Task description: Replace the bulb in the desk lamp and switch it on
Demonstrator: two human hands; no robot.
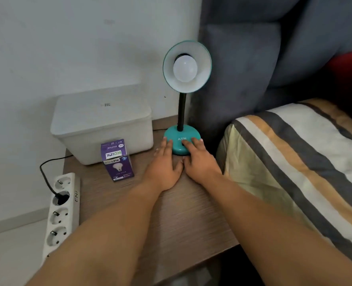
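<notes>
A teal desk lamp stands at the back of the wooden bedside table (183, 203). Its round base (179, 141) is marked ATN, a black gooseneck (181, 112) rises from it, and the shade (187, 66) faces me. A white bulb (185, 68) sits in the shade, unlit. My left hand (163, 164) lies flat with its fingertips on the left edge of the base. My right hand (197, 159) rests its fingers on the front right of the base, over the switch area. A purple bulb box (117, 161) stands upright to the left.
A white lidded plastic box (102, 122) stands at the back left of the table. A white power strip (61, 211) with a black plug (62, 197) in it hangs off the table's left edge. A striped pillow (294, 162) and grey headboard (253, 58) lie to the right.
</notes>
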